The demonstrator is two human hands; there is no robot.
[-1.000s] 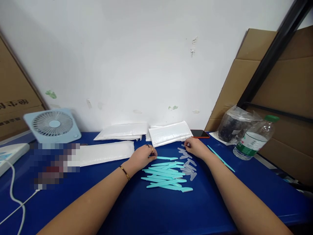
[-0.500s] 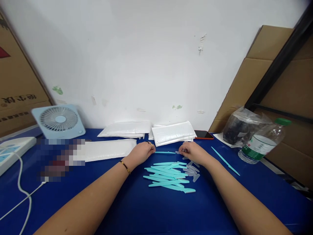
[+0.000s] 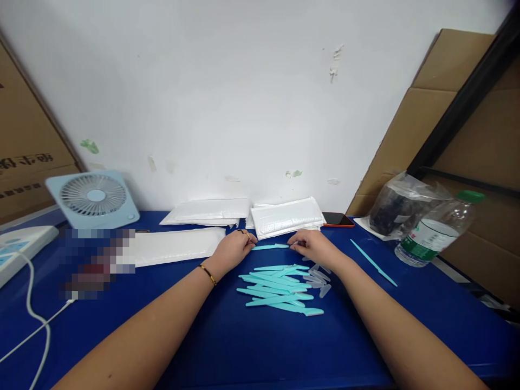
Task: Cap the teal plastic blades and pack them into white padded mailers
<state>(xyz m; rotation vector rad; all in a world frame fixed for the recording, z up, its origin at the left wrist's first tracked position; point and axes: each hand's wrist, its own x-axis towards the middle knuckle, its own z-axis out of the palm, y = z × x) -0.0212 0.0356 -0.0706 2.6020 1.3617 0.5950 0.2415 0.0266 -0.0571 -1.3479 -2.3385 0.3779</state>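
Observation:
My left hand (image 3: 239,246) is closed on the left end of a turquoise razor (image 3: 270,247), which lies level above the pile. At the razor's right end, my right hand (image 3: 309,245) has its fingers pinched together; what is between them is too small to make out. Below both hands a loose pile of turquoise razors (image 3: 276,287) rests on the blue table. Several clear plastic caps (image 3: 319,277) are scattered at the pile's right side, partly under my right hand. A single turquoise razor (image 3: 374,262) lies apart, right of my right forearm.
White padded envelopes (image 3: 286,218) lie behind my hands, with another envelope (image 3: 174,246) at left. A phone (image 3: 338,219), a bagged dark item (image 3: 392,208) and a bottle (image 3: 430,238) stand or lie right. A fan (image 3: 95,197) and power strip (image 3: 24,249) are left.
The right end of the held razor now shows a pale cap where a gap was between it and my right fingers. My right hand has shifted slightly left; the view has tilted a little.

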